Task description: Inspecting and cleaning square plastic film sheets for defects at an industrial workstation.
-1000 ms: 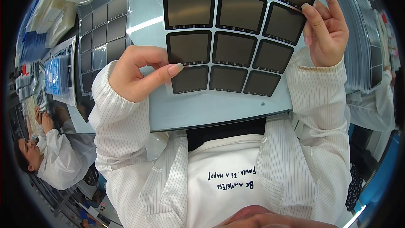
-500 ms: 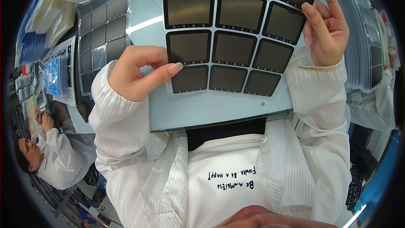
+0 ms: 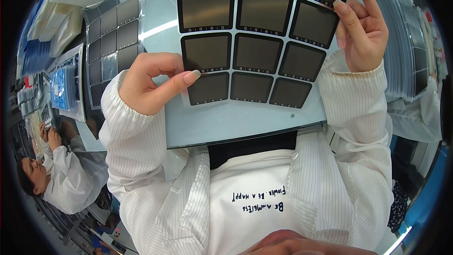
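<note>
A clear sheet [image 3: 255, 42] carrying a grid of dark square panels with black borders lies over the pale glass table [image 3: 245, 123] in front of me. My left hand [image 3: 151, 82] pinches the sheet's lower left edge, thumb on top beside a bottom-row panel. Higher up, my right hand [image 3: 361, 30] grips the sheet's right edge with its fingertips on an upper right panel. Both sleeves are white with thin stripes.
Another sheet of dark square panels [image 3: 111, 38] lies at the left on the table. A tall stack of sheets [image 3: 406, 42] stands at the right. Blue trays and bagged items [image 3: 61, 85] sit at far left, where another person in white [image 3: 52, 174] works.
</note>
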A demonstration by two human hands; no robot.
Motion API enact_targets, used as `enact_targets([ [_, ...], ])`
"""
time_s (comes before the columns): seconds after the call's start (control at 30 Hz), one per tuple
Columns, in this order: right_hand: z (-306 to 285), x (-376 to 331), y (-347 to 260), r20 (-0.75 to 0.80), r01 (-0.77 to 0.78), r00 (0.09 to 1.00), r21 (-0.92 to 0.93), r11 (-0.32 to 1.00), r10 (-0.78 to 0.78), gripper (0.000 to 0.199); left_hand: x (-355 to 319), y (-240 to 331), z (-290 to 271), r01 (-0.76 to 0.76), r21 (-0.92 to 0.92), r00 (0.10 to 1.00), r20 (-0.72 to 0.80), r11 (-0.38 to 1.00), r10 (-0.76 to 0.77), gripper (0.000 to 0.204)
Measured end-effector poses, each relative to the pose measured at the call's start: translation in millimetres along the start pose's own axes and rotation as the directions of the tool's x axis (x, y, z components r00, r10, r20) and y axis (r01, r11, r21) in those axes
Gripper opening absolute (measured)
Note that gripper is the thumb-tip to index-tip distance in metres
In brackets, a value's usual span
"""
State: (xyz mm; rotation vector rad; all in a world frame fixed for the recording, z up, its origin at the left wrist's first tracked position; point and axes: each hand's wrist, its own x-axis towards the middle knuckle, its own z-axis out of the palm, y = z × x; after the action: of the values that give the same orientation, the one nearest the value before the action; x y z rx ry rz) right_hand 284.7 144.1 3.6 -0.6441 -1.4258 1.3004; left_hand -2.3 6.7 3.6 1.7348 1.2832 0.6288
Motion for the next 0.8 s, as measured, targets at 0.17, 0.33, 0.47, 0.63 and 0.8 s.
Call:
enact_targets([
  [0.17, -1.2, -0.4, -1.6, -0.022, -0.029, 0.999, -0.021, 0.999, 0.028, 0.051, 0.2, -0.5, 0.5, -0.014, 0.023, 1.000, -0.004, 1.000, 0.014, 0.025],
  [0.33, -4.4, -1.2, 0.5, -0.025, -0.017, 1.000, -0.027, 0.999, 0.016, 0.050, 1.1, 0.9, 3.0, 0.022, 0.009, 0.999, -0.044, 1.000, -0.022, 0.027],
  [0.47, -2.0, -0.9, 0.3, -0.063, -0.026, 0.998, -0.008, 1.000, 0.025, 0.050, -0.4, 0.7, 2.5, 0.063, -0.018, 0.996, -0.067, 0.998, -0.064, 0.027],
  [0.63, -0.4, 1.2, 0.2, -0.080, 0.030, 0.996, 0.003, 1.000, -0.030, 0.048, -3.6, -3.5, 5.3, 0.038, -0.223, 0.978, -0.192, 0.974, -0.082, 0.021],
  [0.8, -5.6, 4.2, 2.1, -0.151, 0.095, 0.984, 0.001, 0.995, -0.094, 0.047, -4.1, -7.1, 7.8, -0.028, -0.275, 0.957, -0.287, 0.961, -0.054, 0.019],
])
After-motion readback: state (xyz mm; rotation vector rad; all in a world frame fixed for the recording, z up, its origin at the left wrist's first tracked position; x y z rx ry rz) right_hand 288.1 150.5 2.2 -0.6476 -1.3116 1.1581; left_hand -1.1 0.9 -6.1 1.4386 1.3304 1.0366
